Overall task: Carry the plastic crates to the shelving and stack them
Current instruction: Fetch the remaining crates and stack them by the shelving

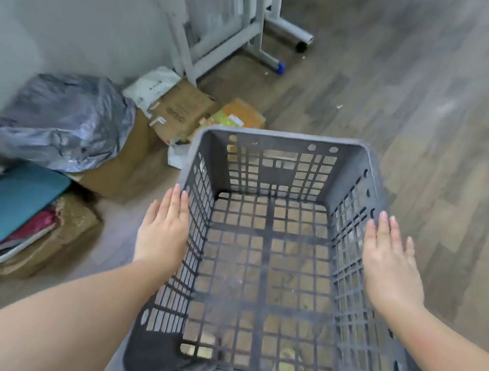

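A grey plastic crate [282, 137] with slotted walls and a gridded bottom fills the lower middle of the view, and nothing lies in it. The wooden floor shows through its bottom. My left hand [165, 228] lies flat against the outside of the crate's left wall, fingers straight and pointing forward. My right hand [390, 263] is flat over the crate's right rim, fingers straight. Both forearms reach in from the bottom corners. No shelving with crates is in view.
At left against the wall lie a grey plastic bag [64, 122] on a cardboard box [123, 165], flattened cartons [184, 111] and a teal cushion [13, 201] on more boxes. A white metal frame on castors [255, 22] stands at the back. Wooden floor [429, 99] spreads to the right.
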